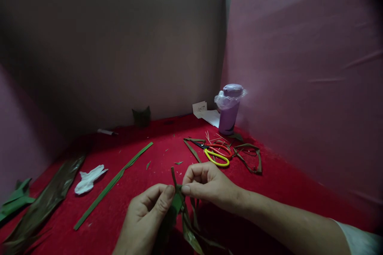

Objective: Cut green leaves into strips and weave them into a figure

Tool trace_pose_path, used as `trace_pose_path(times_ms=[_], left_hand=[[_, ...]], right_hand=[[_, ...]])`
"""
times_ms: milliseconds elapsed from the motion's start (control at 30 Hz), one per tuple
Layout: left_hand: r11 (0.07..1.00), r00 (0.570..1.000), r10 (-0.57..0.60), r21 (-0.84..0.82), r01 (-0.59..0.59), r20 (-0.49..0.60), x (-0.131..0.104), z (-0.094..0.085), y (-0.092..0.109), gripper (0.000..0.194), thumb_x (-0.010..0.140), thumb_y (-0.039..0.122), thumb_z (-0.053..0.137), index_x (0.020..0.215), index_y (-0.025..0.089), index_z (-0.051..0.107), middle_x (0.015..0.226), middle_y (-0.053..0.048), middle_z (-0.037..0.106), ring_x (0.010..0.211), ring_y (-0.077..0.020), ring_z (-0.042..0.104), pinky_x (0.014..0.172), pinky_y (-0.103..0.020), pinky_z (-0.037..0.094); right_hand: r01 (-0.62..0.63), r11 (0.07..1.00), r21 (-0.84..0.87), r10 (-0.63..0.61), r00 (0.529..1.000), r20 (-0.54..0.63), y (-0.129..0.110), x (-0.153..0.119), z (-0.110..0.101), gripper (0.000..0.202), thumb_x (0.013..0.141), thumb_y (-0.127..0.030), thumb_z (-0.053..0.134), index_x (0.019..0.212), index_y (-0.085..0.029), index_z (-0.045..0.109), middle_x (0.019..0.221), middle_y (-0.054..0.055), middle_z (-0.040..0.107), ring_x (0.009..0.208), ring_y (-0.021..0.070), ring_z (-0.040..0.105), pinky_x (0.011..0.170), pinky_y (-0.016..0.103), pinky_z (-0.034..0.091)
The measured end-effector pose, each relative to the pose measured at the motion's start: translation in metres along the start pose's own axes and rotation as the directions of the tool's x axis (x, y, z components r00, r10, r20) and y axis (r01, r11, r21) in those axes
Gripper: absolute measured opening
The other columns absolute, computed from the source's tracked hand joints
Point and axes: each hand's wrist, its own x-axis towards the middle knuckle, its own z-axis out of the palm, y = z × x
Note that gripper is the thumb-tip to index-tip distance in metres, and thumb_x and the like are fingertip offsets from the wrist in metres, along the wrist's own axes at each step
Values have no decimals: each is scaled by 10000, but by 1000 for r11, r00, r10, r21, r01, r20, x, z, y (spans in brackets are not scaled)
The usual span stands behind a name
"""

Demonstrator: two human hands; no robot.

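Close together at the bottom centre, both my hands pinch parts of one green leaf piece (pixel 177 202) with long strips trailing from it. My left hand (pixel 149 216) grips its left side between thumb and forefinger. The fingers of my right hand (pixel 206 185) are closed on the leaf near its top, where a narrow brownish stem-like end (pixel 173 175) sticks up between the hands. Dull green-brown strips (pixel 191 233) hang below my right hand. Beyond that hand lie scissors (pixel 214 154) with one red and one yellow handle. My palms hide part of the leaf.
On the red cloth (pixel 125 215) lie a long green strip (pixel 115 185), crumpled white tissue (pixel 89 179), a broad dark leaf (pixel 48 199), and a folded green leaf (pixel 16 201). Thin sticks (pixel 209 137), a curled strip (pixel 257 161), papers (pixel 212 117) and a purple tumbler (pixel 229 115) stand or lie farther back.
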Motion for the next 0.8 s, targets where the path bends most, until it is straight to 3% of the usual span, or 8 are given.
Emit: trace_pose_path(times_ms=[533,700,800], left_hand=[[1000,1000,-13,-11,13,4,3,1,-2,316,553,430,767,637,156,636,439,51,494,352,-47,397,363,-161,283],[997,998,-60,-44,60,0,1,2,0,281,575,398,760,602,163,609,413,62,471,335,-41,382,356,-156,282],[998,998,-56,-31,56,3,2,1,0,277,579,392,760,599,160,609,424,57,479,349,-41,387,365,-155,285]], right_hand=[[-11,1000,7,11,1000,-2,3,-2,1,329,659,-393,737,657,-112,566,517,-69,456,465,30,347,436,179,241],[-13,1000,-23,13,1000,9,3,-1,1,362,774,-460,610,635,-139,519,453,-89,397,388,29,304,376,180,208],[-9,999,-43,10,1000,19,4,-1,1,340,776,-445,613,661,-138,526,472,-84,413,397,29,323,378,173,225]])
